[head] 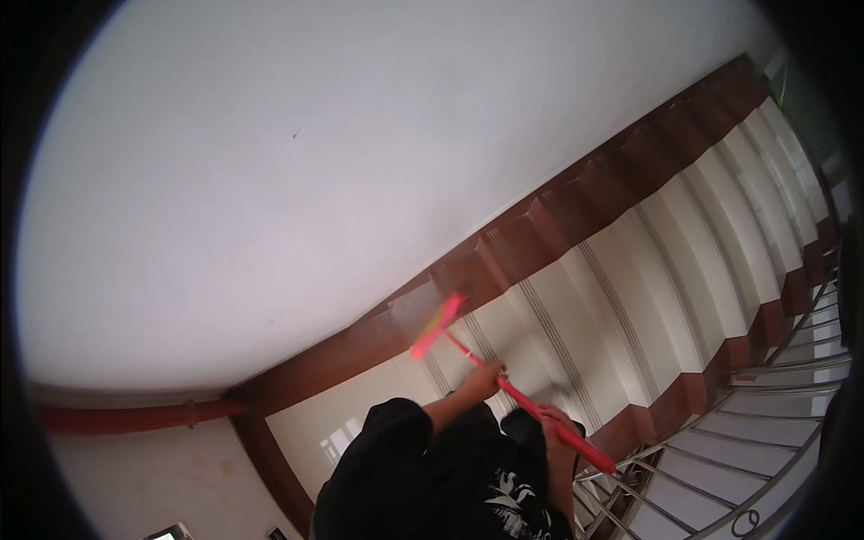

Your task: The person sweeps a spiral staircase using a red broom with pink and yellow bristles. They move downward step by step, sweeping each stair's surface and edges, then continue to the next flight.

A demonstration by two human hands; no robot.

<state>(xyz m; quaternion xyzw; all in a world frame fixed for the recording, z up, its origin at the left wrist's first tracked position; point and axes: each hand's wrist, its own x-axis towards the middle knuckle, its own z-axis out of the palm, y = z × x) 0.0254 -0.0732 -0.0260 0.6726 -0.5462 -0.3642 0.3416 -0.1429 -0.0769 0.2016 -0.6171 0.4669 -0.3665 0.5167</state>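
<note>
My left hand (482, 381) is closed around the thin upper part of a red handle (523, 399). Lower down, my right hand (555, 424) grips its thicker section, close to the rounded end. The handle belongs to a long-handled cleaning tool, a broom or mop; motion blur hides which. Its pink and yellow head (439, 325) is over the wall side of the stairs, by the brown tiled border (472, 273). Whether the head touches the surface I cannot tell. Pale grooved stair treads (540, 317) lie beneath the tool.
The staircase (682, 229) runs off to the upper right, with a white wall (270, 189) on one side. A metal railing (715, 466) borders the other side, close to the handle's end. A red pipe (135, 417) runs along the wall at the left.
</note>
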